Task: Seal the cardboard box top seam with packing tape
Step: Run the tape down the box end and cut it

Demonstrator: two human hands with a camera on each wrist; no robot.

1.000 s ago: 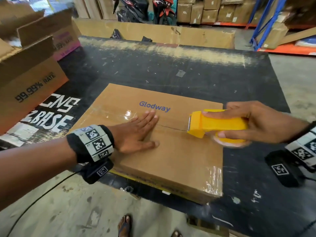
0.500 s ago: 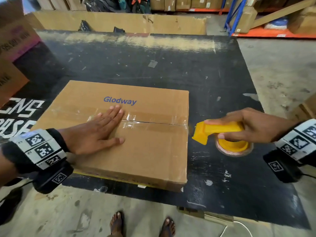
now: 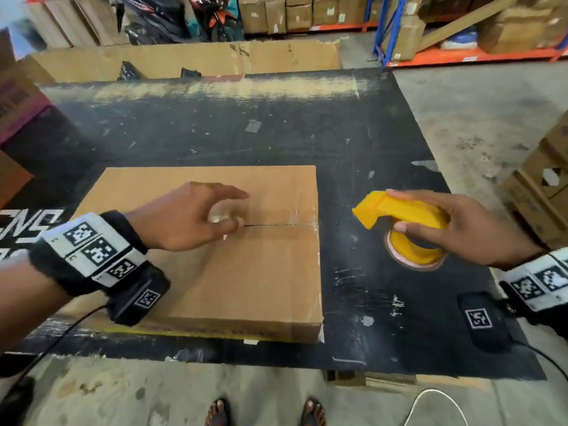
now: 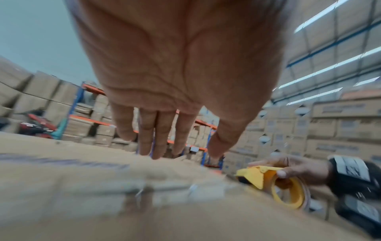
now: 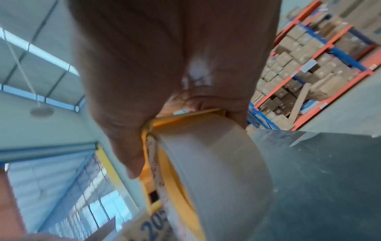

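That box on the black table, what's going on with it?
A person is taping the cardboard box shut. Shiny clear tape already lies over the right part of the top seam. The left hand hovers open just above the seam. The right hand grips a yellow tape dispenser, held off the box's right edge above the table.

My black bench [image 3: 307,133] is scuffed, with a flat cardboard sheet [image 3: 190,58] standing along its far edge. Beyond — parked motorbikes [image 3: 184,16] far left, blue-and-orange shelving [image 3: 430,41] stacked with cartons far right.
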